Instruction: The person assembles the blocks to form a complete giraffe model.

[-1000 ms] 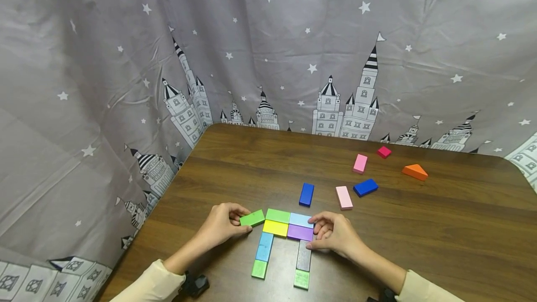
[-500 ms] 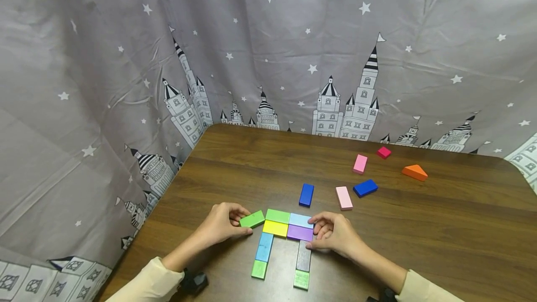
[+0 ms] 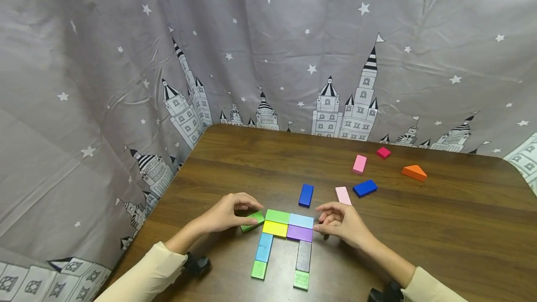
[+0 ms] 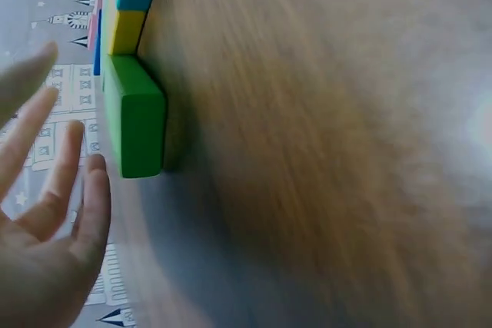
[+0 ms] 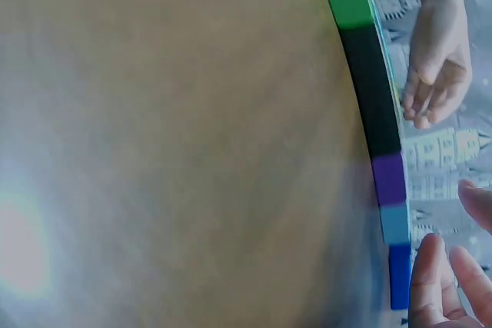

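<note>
Flat coloured blocks lie joined on the table: a green block (image 3: 277,216) and light blue block (image 3: 301,221) above a yellow block (image 3: 275,229) and purple block (image 3: 299,233). Two legs run toward me, a blue block (image 3: 264,247) ending in green and a dark block (image 3: 304,256) ending in green. At the upper left corner, another green block (image 4: 142,132) lies slanted. My left hand (image 3: 226,213) hovers over it, fingers spread and apart from it in the left wrist view. Just right of the light blue and purple blocks, my right hand (image 3: 346,225) holds nothing, fingers loosely bent.
Loose blocks lie beyond the figure: a blue block (image 3: 306,195), a pink block (image 3: 343,195), another blue block (image 3: 365,188), a second pink block (image 3: 359,164), a red block (image 3: 383,153) and an orange triangle (image 3: 414,172). A grey castle-print curtain (image 3: 268,50) hangs behind the table.
My left hand has let go of the slanted green block and lifted slightly. My right hand has drawn off the figure's right side, moving right and a little up.
</note>
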Available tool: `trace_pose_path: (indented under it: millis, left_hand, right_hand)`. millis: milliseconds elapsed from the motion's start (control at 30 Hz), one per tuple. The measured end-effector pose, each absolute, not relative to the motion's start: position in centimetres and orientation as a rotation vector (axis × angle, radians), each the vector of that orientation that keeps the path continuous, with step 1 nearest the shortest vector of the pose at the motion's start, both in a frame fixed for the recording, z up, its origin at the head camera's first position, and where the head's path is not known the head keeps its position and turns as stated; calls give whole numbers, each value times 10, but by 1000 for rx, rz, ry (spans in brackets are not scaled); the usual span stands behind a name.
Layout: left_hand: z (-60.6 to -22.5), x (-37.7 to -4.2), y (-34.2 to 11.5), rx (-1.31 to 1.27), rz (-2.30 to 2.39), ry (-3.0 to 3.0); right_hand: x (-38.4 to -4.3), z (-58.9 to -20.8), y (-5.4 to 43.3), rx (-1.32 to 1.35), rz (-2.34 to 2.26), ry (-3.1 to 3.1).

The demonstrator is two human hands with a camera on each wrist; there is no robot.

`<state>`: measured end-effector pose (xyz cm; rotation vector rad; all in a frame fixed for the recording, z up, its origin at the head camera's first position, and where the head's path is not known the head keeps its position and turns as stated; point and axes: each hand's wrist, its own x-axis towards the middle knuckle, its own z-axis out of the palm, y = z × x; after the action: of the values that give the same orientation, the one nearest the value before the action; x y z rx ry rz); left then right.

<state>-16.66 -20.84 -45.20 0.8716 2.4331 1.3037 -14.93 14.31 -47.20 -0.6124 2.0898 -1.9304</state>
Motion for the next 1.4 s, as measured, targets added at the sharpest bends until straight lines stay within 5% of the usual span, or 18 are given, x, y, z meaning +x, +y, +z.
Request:
trace_pose_path:
  millis: [867, 1400]
  left_hand:
    - [-470, -194, -197, 1029, 1196, 2315]
    - [-470, -197, -193, 1005, 1178, 2285]
  right_hand:
    - [-198, -472, 115, -278, -1755, 2482]
    - [-212, -477, 109, -355, -1613, 2537]
